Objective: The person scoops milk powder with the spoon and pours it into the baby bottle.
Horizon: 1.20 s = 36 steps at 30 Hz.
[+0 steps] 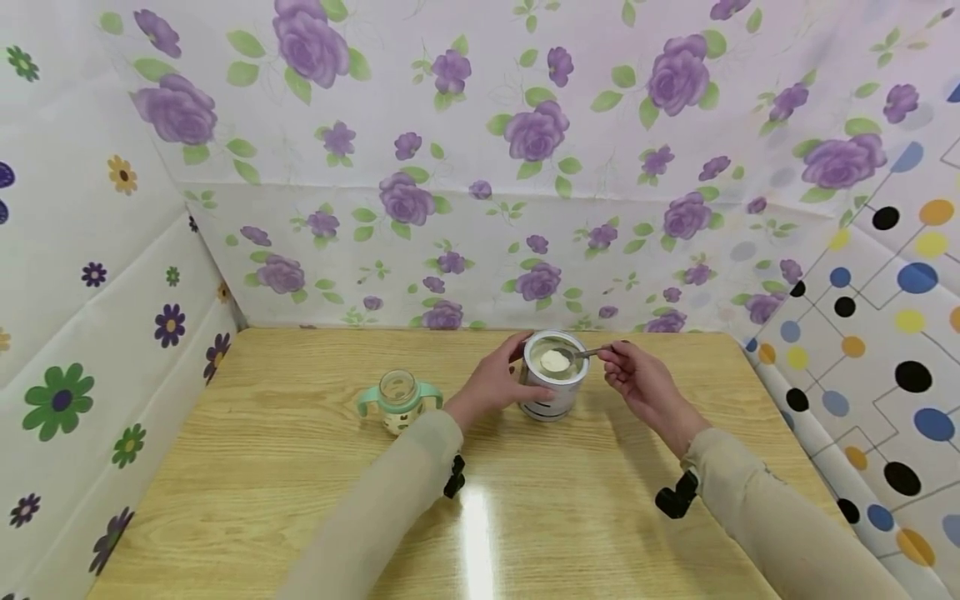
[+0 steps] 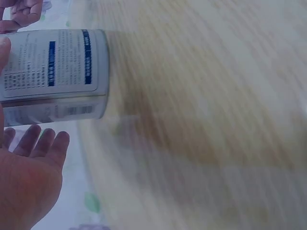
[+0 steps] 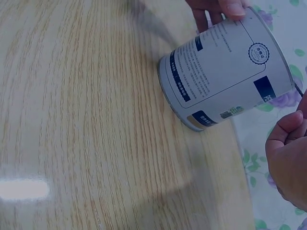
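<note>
Left hand (image 1: pixel 491 385) steadies round white metal tin (image 1: pixel 553 385) with curled fingers — right hand (image 1: pixel 643 385) pinches slim metal spoon (image 1: pixel 581 354), heaped with pale powder, over it.

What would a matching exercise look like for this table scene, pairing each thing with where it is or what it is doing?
Things:
1. powder tin
2. baby bottle
3. spoon
4. left hand

Places or states:
A. stands open, apart, to the tin's left
B. held over the tin's mouth, heaped with white powder
C. steadies the tin's side
D. stands open between the two hands

Pairs: 1-D, 2-A, 3-B, 4-C. The right hand pinches the spoon's handle.
</note>
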{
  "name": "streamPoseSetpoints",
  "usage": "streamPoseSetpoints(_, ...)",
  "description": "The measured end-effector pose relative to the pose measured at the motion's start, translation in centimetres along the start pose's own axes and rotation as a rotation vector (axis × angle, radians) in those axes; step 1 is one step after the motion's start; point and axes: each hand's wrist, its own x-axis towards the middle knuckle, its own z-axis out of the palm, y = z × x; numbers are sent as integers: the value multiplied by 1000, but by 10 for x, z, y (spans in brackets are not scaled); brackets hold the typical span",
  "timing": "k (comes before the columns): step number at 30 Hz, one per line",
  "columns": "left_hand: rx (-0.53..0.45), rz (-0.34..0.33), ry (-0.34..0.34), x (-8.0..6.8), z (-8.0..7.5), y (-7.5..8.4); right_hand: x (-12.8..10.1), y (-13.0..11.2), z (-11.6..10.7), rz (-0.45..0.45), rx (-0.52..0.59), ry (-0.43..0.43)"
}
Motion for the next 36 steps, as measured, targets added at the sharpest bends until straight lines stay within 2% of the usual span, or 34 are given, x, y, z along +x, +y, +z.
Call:
streamPoseSetpoints(4, 83, 17, -26, -5, -14, 19, 0, 1, -1, -1, 9, 6)
streamPoseSetpoints(9, 171, 42, -40, -14, -38, 45, 0, 2, -1, -3, 25, -6)
streamPoseSetpoints(15, 255, 55, -53, -33, -72, 65, 0, 3, 0, 2, 64, -14)
streamPoseSetpoints(21, 299, 72, -47, -56, -103, 68, 3, 5, 2, -4, 89, -11)
streamPoseSetpoints(30, 323, 45, -21, -91, -143, 68, 5, 5, 8, -10, 129, 19)
streamPoseSetpoints(36, 355, 8, -1, -112, -168, 58, 6, 7, 11, -23, 134, 34)
